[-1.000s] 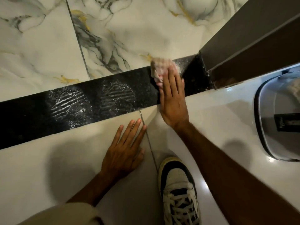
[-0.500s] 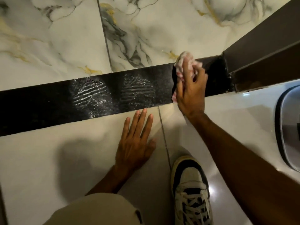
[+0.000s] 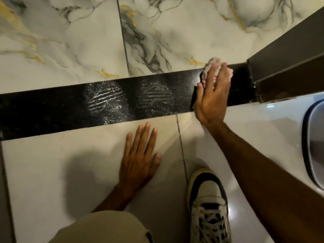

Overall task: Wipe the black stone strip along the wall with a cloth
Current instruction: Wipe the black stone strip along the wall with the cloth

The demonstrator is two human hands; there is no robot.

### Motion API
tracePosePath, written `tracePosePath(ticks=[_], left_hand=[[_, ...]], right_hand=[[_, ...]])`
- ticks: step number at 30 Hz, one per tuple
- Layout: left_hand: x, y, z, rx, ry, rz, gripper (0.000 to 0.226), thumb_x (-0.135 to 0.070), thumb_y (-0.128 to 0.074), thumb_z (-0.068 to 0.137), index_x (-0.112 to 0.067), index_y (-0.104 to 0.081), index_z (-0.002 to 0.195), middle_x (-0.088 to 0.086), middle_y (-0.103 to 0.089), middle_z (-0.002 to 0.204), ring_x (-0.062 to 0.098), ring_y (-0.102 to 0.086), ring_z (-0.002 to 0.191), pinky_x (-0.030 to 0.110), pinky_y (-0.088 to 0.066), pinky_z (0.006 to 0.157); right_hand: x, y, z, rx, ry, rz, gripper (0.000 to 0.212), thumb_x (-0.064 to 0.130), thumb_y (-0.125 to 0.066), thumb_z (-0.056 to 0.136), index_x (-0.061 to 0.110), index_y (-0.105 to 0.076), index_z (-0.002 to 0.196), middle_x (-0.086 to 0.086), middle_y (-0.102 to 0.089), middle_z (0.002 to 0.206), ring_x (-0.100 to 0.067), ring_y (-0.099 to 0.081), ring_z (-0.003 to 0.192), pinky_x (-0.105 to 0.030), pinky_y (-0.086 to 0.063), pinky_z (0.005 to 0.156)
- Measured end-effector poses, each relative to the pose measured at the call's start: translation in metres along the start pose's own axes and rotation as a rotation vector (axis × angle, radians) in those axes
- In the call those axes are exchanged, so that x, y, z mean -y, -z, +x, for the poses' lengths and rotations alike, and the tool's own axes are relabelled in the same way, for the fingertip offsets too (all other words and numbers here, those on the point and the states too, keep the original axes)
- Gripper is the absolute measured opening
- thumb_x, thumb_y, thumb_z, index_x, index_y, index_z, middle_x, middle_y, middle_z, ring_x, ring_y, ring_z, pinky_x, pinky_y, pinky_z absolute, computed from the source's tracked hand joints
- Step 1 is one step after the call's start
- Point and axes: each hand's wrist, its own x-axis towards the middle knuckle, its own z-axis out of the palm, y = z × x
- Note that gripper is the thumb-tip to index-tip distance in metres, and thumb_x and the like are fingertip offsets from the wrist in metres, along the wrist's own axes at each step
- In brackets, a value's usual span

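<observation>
Black stone strip point(image 3: 52, 113) is the far goal, so begin nearest the camera: a trouser knee point(image 3: 105, 227) and a laced shoe point(image 3: 208, 207) sit on the pale floor tile point(image 3: 52, 172), with the rim of a grey bin point(image 3: 313, 146) at the right edge. Just beyond the knee the left hand point(image 3: 138, 160) lies flat on that tile, fingers spread, holding nothing and stopping just short of the strip (a brace, by the look of it).

Farther out, the strip runs as a long band from left to right across the view, between the floor tile and the marbled wall tile point(image 3: 61, 41). The right hand point(image 3: 212, 95) presses flat on it near its right end, fingers together over a pale pinkish cloth point(image 3: 213, 66) bunched beneath the fingertips; this grip pins the cloth to the stone rather than pinching it. Just right of the hand the strip ends against a dark brown frame point(image 3: 280, 67).

Two dusty shoe prints point(image 3: 103, 100) lie on the strip to the left of the cloth, the nearer one close by. So the unwiped length stretches leftward along the strip's long axis, and the right hand, already on the stone, is the one placed to sweep that way.
</observation>
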Motion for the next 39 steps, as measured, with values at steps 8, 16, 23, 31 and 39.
tracePosePath(ticks=[8,16,23,31,39], left_hand=[[-0.001,0.010,0.002,0.014,0.026,-0.003,0.071,-0.047,-0.035,0.110,-0.014,-0.026,0.172,0.014,-0.018,0.182,0.035,-0.019,0.169,0.057,-0.011,0.137],[0.004,-0.001,-0.003,-0.032,0.085,-0.016,0.074,-0.049,-0.032,0.111,-0.017,-0.016,0.175,0.015,-0.013,0.183,0.032,-0.009,0.171,0.055,-0.004,0.139],[0.020,0.015,-0.013,0.007,0.102,-0.001,0.075,-0.050,-0.035,0.108,-0.014,-0.024,0.173,0.016,-0.014,0.182,0.035,-0.016,0.169,0.056,-0.007,0.138],[0.024,0.009,-0.017,-0.048,0.218,-0.006,0.079,-0.049,-0.038,0.106,-0.016,-0.015,0.175,0.016,-0.010,0.183,0.031,-0.005,0.171,0.052,-0.002,0.139],[0.037,0.020,-0.030,-0.049,0.264,-0.010,0.077,-0.047,-0.038,0.107,-0.015,-0.016,0.174,0.018,-0.016,0.182,0.034,-0.013,0.170,0.057,-0.010,0.138]], right_hand=[[-0.039,0.024,-0.098,0.106,0.200,-0.264,0.061,0.025,-0.036,0.120,-0.006,-0.017,0.169,-0.032,-0.011,0.178,-0.045,-0.007,0.169,-0.057,-0.026,0.137],[0.035,-0.020,-0.020,0.043,0.202,0.029,0.075,0.055,-0.034,0.116,0.009,-0.015,0.173,-0.018,-0.012,0.182,-0.034,-0.008,0.171,-0.054,-0.028,0.138],[-0.023,0.019,-0.081,0.167,0.189,-0.118,0.071,0.047,-0.023,0.115,0.010,-0.007,0.174,-0.015,-0.004,0.184,-0.031,-0.001,0.172,-0.055,-0.027,0.137],[0.088,-0.030,-0.033,0.073,0.210,-0.021,0.079,0.060,-0.027,0.114,0.008,-0.013,0.173,-0.019,-0.011,0.182,-0.037,-0.011,0.170,-0.054,-0.021,0.140],[0.050,-0.006,-0.113,0.057,0.194,-0.103,0.069,0.031,-0.048,0.113,-0.003,-0.025,0.169,-0.027,-0.022,0.177,-0.044,-0.020,0.167,-0.058,-0.031,0.135]])
